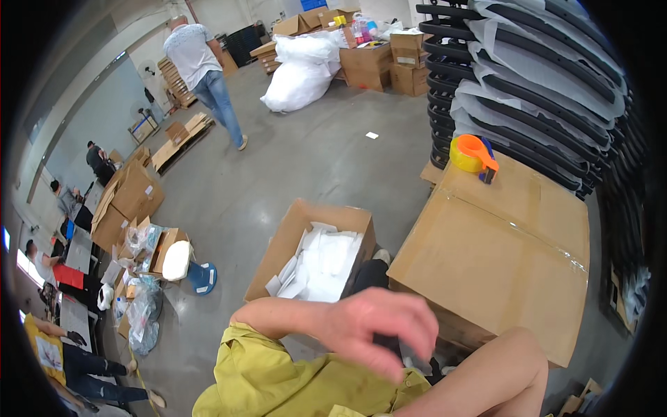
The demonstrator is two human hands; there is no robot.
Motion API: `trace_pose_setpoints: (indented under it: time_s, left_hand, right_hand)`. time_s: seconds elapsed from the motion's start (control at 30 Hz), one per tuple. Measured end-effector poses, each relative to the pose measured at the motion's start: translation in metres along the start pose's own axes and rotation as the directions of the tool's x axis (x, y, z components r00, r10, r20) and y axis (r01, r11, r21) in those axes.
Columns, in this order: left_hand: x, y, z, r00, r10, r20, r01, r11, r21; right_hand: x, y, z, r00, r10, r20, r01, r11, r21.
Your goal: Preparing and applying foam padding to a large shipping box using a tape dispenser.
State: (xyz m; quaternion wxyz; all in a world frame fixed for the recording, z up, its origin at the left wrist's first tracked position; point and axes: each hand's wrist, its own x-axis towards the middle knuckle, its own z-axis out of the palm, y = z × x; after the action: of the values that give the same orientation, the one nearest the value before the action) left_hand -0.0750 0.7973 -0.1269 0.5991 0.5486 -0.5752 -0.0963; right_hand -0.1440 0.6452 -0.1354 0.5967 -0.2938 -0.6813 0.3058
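My left hand (379, 326) is raised in front of my lap, slightly smeared by motion. Its fingers are bent, the thumb stands apart from them, and nothing shows between. Beyond it sits an open cardboard box (279, 240) with white flat pieces (321, 260) inside. To the right is a large taped cardboard box (486, 243). On its far corner lies an orange tape dispenser (482, 154) with a yellow roll of tape (463, 154). My bent right arm (486, 379) comes in at the lower right; the right hand is out of sight.
Tall stacks of black frames (535, 90) wrapped in white film rise behind the taped box. A blue stool (203, 278) and plastic bags (144, 313) stand left. A person (194, 55) walks at the back near a white sack (302, 73); several others work at far left.
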Motion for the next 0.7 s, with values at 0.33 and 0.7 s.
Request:
trace_pose_setpoints:
  time_s: [0.33, 0.7]
  left_hand:
    - [-0.041, -0.085, -0.016, 0.867, -0.402, -0.293, 0.465, 0.866, 0.187]
    - [-0.080, -0.161, -0.022, 0.689, -0.573, -0.444, 0.685, 0.715, 0.140]
  right_hand:
    - [0.007, 0.016, -0.006, 0.994, -0.043, 0.096, 0.033, 0.994, 0.106]
    - [-0.017, 0.007, -0.010, 0.988, -0.006, -0.152, 0.010, 1.000, 0.021]
